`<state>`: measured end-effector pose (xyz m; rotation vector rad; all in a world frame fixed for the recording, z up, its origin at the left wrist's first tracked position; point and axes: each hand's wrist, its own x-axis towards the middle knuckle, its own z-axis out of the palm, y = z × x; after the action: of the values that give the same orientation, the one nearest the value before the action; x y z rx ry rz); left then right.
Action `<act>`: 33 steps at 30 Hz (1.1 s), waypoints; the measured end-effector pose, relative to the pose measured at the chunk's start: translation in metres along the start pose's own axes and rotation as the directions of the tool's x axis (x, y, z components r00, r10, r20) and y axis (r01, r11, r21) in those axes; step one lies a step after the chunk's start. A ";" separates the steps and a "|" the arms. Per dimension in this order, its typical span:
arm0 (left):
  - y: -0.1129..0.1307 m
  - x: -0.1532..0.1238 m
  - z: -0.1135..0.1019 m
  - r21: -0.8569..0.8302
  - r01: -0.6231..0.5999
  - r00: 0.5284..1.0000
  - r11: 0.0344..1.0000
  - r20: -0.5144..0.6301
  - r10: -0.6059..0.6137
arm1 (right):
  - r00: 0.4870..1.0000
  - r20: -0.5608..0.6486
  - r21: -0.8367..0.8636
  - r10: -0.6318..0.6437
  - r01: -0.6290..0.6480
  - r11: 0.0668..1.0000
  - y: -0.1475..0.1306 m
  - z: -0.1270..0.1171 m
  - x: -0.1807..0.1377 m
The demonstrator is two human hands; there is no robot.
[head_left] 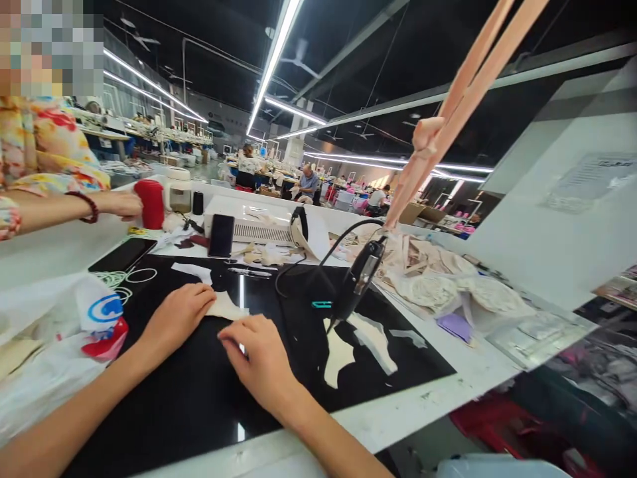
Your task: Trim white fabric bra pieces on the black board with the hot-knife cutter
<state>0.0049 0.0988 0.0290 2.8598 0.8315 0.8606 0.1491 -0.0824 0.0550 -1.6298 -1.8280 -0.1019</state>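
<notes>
A small cream fabric piece (225, 305) lies between my hands over the black mat (184, 405). My left hand (184, 315) has its fingers closed on the left end of this piece. Curled at the piece's right end is my right hand (263, 358), its fingertips partly hidden by the hand itself. To the right, a black handheld tool (359, 275) with a cord hangs tip-down from peach fabric straps (448, 126). Beneath its tip are a cut cream piece (338, 358) and a second one (375, 342) with a translucent strip along it. A white scrap (193, 271) lies beyond my left hand.
A teal clip (321, 305) and pens (251, 272) lie on the mat. Behind stand a phone (221, 236) and a white vented box (261, 222). Fabric is heaped (438, 272) at right. Plastic bags (54, 352) crowd the left; a co-worker's hand (119, 204) touches a red container (150, 204).
</notes>
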 end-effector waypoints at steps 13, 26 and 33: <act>0.050 -0.008 -0.015 -0.064 -0.251 0.968 0.966 -0.006 0.251 | 0.766 -0.354 0.104 0.538 -0.539 0.836 0.137 -0.142 -0.164; 0.097 -0.064 0.004 -0.198 -0.259 0.964 0.945 0.006 0.265 | 0.691 -0.360 0.070 0.626 -0.650 0.757 0.167 -0.160 -0.197; 0.108 -0.064 -0.006 -0.200 -0.199 0.976 0.959 0.046 0.212 | 0.854 -0.136 0.116 0.502 -0.489 0.864 0.119 -0.116 -0.154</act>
<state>0.0090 -0.0262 0.0220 2.8161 0.4205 0.8090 0.3047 -0.2431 0.0195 -1.9240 -1.2249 0.0648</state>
